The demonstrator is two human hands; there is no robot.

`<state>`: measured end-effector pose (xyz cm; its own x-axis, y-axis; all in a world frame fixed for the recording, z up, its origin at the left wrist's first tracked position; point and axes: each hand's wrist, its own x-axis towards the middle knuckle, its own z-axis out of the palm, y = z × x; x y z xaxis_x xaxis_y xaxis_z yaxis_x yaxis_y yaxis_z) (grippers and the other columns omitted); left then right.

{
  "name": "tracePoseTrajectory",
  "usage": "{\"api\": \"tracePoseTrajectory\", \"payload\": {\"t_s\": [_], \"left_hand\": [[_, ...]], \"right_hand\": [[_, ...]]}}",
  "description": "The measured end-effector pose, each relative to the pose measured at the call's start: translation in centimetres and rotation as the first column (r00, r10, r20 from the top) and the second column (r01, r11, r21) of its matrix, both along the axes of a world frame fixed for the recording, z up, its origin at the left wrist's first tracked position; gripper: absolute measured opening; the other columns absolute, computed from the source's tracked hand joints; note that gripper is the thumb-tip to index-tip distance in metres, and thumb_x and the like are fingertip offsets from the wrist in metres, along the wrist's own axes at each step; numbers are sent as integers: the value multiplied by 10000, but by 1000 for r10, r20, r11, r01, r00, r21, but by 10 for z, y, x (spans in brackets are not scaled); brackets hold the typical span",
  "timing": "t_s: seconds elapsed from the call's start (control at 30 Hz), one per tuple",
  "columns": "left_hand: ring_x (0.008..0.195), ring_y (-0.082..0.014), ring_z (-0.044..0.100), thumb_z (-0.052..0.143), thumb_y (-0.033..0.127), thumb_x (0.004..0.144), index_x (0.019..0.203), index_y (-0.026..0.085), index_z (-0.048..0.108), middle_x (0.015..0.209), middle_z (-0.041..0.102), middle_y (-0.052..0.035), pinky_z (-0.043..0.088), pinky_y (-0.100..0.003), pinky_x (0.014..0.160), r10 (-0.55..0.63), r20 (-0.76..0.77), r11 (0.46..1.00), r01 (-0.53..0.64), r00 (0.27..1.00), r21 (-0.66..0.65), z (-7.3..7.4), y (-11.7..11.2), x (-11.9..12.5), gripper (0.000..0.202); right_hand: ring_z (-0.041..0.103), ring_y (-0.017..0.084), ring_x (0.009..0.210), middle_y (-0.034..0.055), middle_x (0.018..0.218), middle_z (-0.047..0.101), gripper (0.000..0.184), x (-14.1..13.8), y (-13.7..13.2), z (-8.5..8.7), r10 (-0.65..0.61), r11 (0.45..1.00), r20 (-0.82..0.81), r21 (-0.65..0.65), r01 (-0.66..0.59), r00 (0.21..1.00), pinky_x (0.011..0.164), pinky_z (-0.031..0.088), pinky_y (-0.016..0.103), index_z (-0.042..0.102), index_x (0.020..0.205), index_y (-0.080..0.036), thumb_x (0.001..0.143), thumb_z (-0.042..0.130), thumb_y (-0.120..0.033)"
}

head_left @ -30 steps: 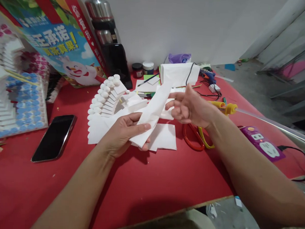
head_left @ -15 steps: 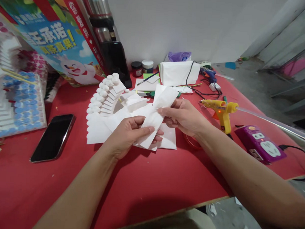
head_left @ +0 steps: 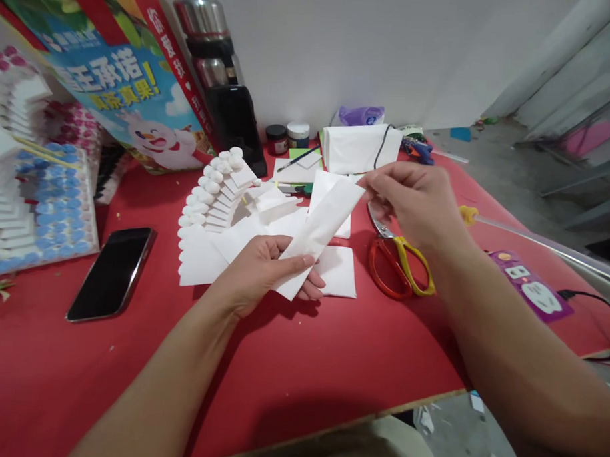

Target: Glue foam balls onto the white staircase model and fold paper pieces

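Head view: left hand point(head_left: 266, 267) has the white paper strip point(head_left: 325, 229) pinched, most of it poking out ahead. Right hand point(head_left: 411, 199) just went from mid-strip to nipping its far corner, so I'd guess the middle's freed up for working.

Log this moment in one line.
left hand: grips white paper strip, near end | right hand: fingertips at strip's far corner | scissors: on red table

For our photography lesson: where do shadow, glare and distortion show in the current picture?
Head view: soft shadow on the red table below the left hand; head view: pale glint along the right edge of the phone; head view: thermos leaning sideways, probably wide-angle distortion.
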<state>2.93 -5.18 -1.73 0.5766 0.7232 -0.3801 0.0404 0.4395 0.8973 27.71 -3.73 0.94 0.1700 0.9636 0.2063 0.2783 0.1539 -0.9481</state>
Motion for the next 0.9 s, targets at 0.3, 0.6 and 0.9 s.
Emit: {"api": "tracePoseTrajectory", "payload": {"t_s": [0.3,0.6,0.9], "left_hand": [[597,-199,754,826,276,840,865,88,754,745,788,-111,650,-275,571,140,23,988,-139,990,-60,-2,2,-1,203],[570,-176,736,825,228,830,889,96,735,748,790,-102,650,-278,582,165,86,984,-158,983,-85,1,3,-2,171],[537,-134,713,799,198,853,931,105,746,717,775,-64,567,-176,498,160,212,983,-137,964,-120,3,6,-7,133]], "right_hand": [[663,322,720,141,819,666,272,22,-63,-4,417,842,897,-442,308,148,548,316,344,588,1023,-149,945,501,-394],[671,323,789,115,857,680,514,36,-68,-22,335,800,783,-530,280,524,629,409,368,501,1364,-140,891,551,-334],[683,286,869,70,999,727,659,49,-102,5,206,804,60,-579,-135,977,679,540,345,577,1197,-308,670,832,-611]]}}
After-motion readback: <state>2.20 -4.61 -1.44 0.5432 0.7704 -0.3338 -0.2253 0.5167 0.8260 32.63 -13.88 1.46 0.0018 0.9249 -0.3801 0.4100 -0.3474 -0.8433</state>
